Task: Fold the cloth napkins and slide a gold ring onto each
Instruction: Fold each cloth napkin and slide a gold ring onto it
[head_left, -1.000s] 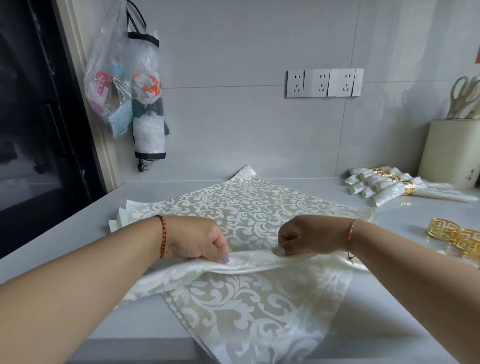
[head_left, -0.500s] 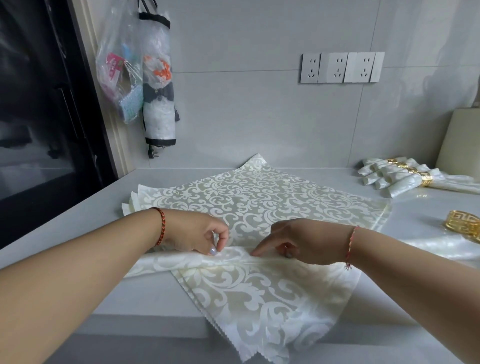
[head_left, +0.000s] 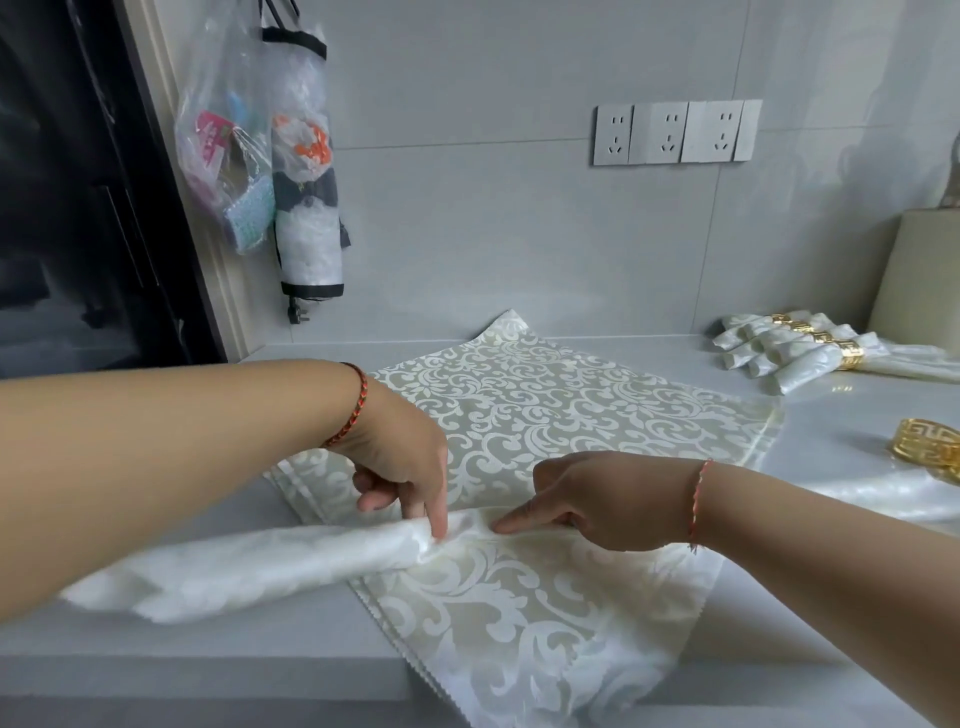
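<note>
Countertop (head_left: 156, 660) view, left to right. Plastic bags (head_left: 223, 156) and a bag holder (head_left: 306, 171) hang on the wall at far left, clear of the work. Left hand (head_left: 400, 467): index finger pressed down onto the rolled napkin (head_left: 260, 561), other fingers loosely curled, gripping nothing. Roll lies across the near part of the stack of flat napkins (head_left: 545, 415), its left end off the stack on bare counter. Right hand (head_left: 587, 504): index finger pointing left, tip on the roll's seam just beside the left fingertip; remaining fingers tucked. Wall sockets (head_left: 675, 132) above. Far right: finished ringed napkins (head_left: 800, 353), at least 3 gold bands visible. Loose gold ring (head_left: 930, 447) near the right edge, well apart from the roll. Judgement: current napkin rolled, not yet ringed; several flat napkins remain
</note>
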